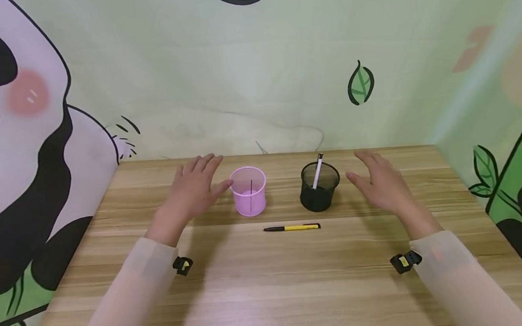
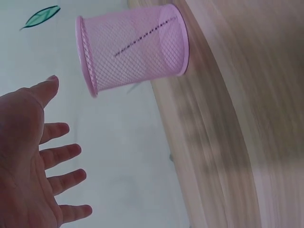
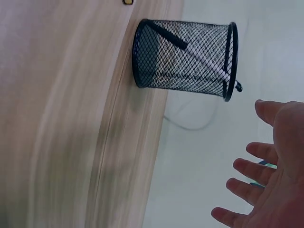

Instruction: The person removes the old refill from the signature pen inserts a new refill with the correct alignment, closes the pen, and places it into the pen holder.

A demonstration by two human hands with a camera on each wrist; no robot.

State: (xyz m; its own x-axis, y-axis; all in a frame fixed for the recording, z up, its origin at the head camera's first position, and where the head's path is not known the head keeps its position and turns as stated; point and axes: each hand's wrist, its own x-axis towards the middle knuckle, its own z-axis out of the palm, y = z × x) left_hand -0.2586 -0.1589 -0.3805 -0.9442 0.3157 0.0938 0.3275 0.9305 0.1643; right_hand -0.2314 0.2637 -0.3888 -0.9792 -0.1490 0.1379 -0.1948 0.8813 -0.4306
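Note:
A pink mesh pen holder point(image 1: 250, 204) stands upright on the wooden table, with a thin dark line down its side. To its right is a black mesh pen holder point(image 1: 316, 199) with a white pen point(image 1: 318, 173) leaning inside. In front of them lies a yellow and black pen point(image 1: 298, 227). My left hand point(image 1: 195, 187) is held with fingers spread to the left of the pink holder, its thumb near the rim. On the other side, my right hand point(image 1: 380, 182) hovers beside the black holder, fingers extended and apart from it. Both palms hold nothing in the wrist views.
The wooden table point(image 1: 297, 292) runs back to a pale green wall cloth point(image 1: 273, 81) printed with a panda and leaves. A small black device point(image 1: 183, 265) sits on the left sleeve cuff, and a similar device point(image 1: 406, 262) on the right.

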